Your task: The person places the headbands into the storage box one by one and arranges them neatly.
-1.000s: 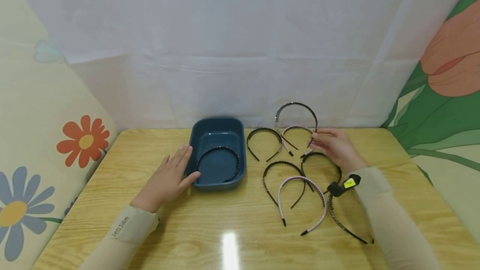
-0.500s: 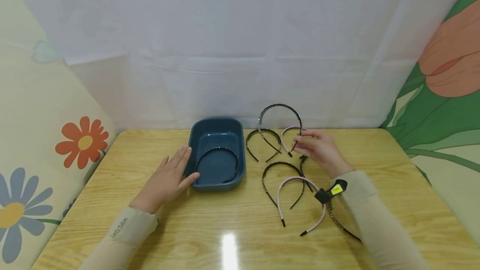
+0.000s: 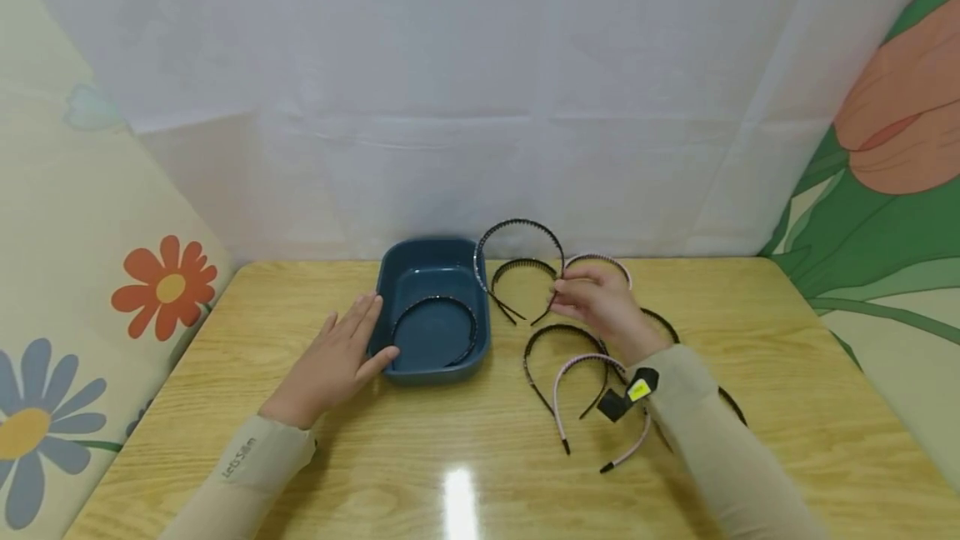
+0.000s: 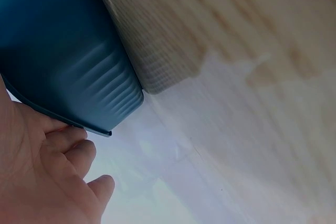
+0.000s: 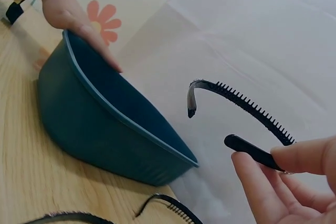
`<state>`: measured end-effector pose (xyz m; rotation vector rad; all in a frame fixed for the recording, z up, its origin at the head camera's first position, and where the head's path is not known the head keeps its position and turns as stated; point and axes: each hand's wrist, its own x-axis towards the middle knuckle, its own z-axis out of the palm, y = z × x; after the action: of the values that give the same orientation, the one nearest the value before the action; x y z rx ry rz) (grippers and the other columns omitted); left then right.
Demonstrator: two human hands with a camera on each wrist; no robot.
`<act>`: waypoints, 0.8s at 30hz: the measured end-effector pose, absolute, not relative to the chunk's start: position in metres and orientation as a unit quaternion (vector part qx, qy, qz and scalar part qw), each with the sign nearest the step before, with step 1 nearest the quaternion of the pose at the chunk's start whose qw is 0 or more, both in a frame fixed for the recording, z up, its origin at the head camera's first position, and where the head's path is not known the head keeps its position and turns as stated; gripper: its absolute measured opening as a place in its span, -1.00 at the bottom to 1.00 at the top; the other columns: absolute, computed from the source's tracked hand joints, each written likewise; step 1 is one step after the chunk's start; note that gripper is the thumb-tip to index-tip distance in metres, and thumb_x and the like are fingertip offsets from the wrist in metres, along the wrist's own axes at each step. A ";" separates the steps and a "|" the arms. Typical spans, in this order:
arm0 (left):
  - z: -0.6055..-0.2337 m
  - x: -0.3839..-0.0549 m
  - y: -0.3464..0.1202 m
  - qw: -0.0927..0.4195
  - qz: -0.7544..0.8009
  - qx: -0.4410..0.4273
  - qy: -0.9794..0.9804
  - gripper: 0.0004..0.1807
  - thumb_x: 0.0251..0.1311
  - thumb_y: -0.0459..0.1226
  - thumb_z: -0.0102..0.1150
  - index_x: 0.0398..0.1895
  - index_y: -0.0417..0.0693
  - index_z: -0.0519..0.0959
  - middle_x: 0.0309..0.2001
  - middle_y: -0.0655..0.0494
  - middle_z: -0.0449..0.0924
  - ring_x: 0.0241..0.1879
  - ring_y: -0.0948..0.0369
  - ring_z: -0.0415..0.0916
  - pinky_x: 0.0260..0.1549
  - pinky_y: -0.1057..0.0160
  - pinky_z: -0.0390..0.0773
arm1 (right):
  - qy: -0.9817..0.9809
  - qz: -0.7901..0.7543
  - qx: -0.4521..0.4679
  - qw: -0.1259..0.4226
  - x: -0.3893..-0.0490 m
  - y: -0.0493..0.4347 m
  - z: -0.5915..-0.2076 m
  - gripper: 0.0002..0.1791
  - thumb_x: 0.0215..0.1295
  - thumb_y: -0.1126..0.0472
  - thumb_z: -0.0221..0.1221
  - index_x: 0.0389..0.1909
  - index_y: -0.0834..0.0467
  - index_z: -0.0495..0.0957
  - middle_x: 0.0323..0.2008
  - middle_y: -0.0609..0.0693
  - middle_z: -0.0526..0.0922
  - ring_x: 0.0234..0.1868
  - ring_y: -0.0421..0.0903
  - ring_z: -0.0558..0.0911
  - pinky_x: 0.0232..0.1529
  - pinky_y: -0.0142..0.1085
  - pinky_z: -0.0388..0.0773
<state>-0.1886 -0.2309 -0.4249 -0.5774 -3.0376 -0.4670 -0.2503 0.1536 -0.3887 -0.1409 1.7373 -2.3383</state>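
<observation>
In the head view a dark blue rectangular basin [image 3: 472,365] stands on the table, with one black headband [image 3: 437,297] lying inside. My left hand [image 3: 330,361] rests with straight fingers on the basin's left rim. In the right wrist view my right hand [image 5: 294,182] pinches one arm of a black toothed headband [image 5: 252,109] between thumb and fingers. That headband is held up in the air, right of the basin, and overlaps its right rim in the head view. Below my right hand another black headband [image 3: 522,263] lies on the table.
Several more headbands lie on the wooden table [image 3: 390,457] at the right. Among them are a pink one [image 3: 558,407] at the front, a pink one [image 3: 600,257] at the back and a black one [image 3: 530,348]. A white cloth [image 3: 405,107] hangs behind the table's back edge.
My right hand has carried the black headband leftward, from over the back pink headband to beside the basin. My left hand has stayed on the rim.
</observation>
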 end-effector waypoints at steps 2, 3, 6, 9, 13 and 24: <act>-0.426 -0.189 -0.231 0.007 -0.149 -0.185 -0.971 -0.05 0.50 0.18 -0.09 0.60 -0.33 -0.08 0.61 -0.24 -0.15 0.59 -0.16 -0.23 0.48 -0.30 -0.19 | 0.589 -0.798 -0.046 0.116 -0.250 0.148 -0.390 -0.87 0.42 0.54 0.03 -0.08 0.39 0.43 -0.33 0.02 0.69 -0.29 -0.10 0.75 -0.13 -0.28 0.72; -0.426 -0.189 -0.231 0.007 -0.149 -0.185 -0.971 -0.05 0.50 0.18 -0.09 0.60 -0.33 -0.08 0.61 -0.24 -0.15 0.59 -0.16 -0.22 0.48 -0.30 -0.19 | 0.589 -0.798 -0.046 0.118 -0.249 0.145 -0.390 -0.85 0.42 0.54 0.03 -0.04 0.42 0.42 -0.31 0.03 0.68 -0.28 -0.10 0.75 -0.12 -0.28 0.72; -0.426 -0.190 -0.231 0.008 -0.146 -0.183 -0.972 -0.05 0.49 0.19 -0.09 0.60 -0.33 -0.07 0.61 -0.24 -0.14 0.59 -0.16 -0.22 0.48 -0.30 -0.18 | 0.599 -0.790 -0.050 0.119 -0.248 0.137 -0.391 -0.73 0.43 0.52 0.05 0.09 0.51 0.35 -0.26 0.05 0.65 -0.24 -0.10 0.74 -0.07 -0.27 0.71; -0.426 -0.190 -0.231 0.009 -0.143 -0.182 -0.973 -0.04 0.49 0.19 -0.09 0.60 -0.34 -0.06 0.61 -0.25 -0.14 0.59 -0.17 -0.21 0.48 -0.30 -0.18 | 0.602 -0.788 -0.058 0.120 -0.247 0.129 -0.391 -0.66 0.43 0.51 0.05 0.16 0.55 0.32 -0.24 0.07 0.64 -0.22 -0.09 0.73 -0.05 -0.26 0.70; -0.426 -0.190 -0.231 0.009 -0.143 -0.181 -0.973 -0.05 0.49 0.19 -0.09 0.60 -0.35 -0.06 0.61 -0.25 -0.13 0.59 -0.17 -0.21 0.48 -0.30 -0.17 | 0.600 -0.789 -0.060 0.119 -0.247 0.120 -0.390 -0.61 0.43 0.50 0.06 0.20 0.57 0.30 -0.19 0.12 0.62 -0.23 -0.10 0.73 -0.06 -0.26 0.70; -0.425 -0.190 -0.231 0.010 -0.146 -0.183 -0.972 -0.05 0.49 0.19 -0.09 0.60 -0.34 -0.06 0.61 -0.24 -0.12 0.59 -0.17 -0.20 0.48 -0.30 -0.17 | 0.604 -0.790 -0.041 0.100 -0.248 0.095 -0.390 -0.65 0.38 0.52 0.12 0.13 0.56 0.38 -0.31 0.02 0.71 -0.23 -0.06 0.73 -0.12 -0.26 0.72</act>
<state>-0.1904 -0.2312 -0.4251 -0.5699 -3.0344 -0.4543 -0.2477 0.0946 -0.3897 -0.1224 1.7847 -2.3338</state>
